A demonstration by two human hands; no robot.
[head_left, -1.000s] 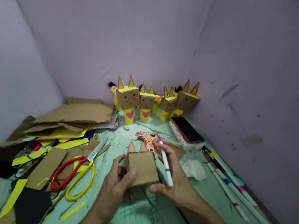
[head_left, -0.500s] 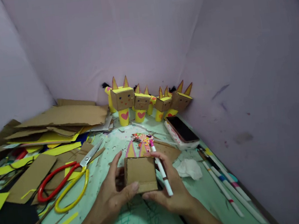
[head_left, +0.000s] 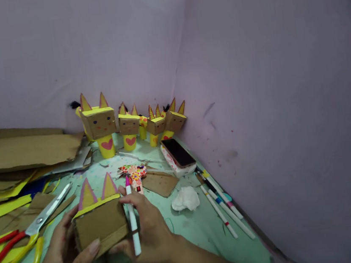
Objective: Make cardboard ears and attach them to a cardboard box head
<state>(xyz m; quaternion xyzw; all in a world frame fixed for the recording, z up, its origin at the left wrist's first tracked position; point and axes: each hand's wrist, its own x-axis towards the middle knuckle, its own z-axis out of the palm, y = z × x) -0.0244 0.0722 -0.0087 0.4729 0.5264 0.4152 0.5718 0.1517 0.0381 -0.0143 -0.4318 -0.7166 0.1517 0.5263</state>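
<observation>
Between both hands is a small cardboard box with a yellow top edge and two pointed ears outlined in pink. My left hand grips its left side, thumb across the lower front. On the right side, my right hand has its fingers closed around the box's edge. That same hand also holds a white marker, pink tip upward, standing nearly upright against its fingers. The box's front face is plain brown. Behind the hands lies a flower-patterned piece on the table.
Several cardboard animal figures with yellow bodies stand along the back wall. Scissors and stacked cardboard lie left. A phone, crumpled tissue and several markers are on the right, beside the wall.
The view has swung right and closer, so the scene sits further left. The box is tilted more, showing its yellow top edge. Both hands keep their hold on it.
</observation>
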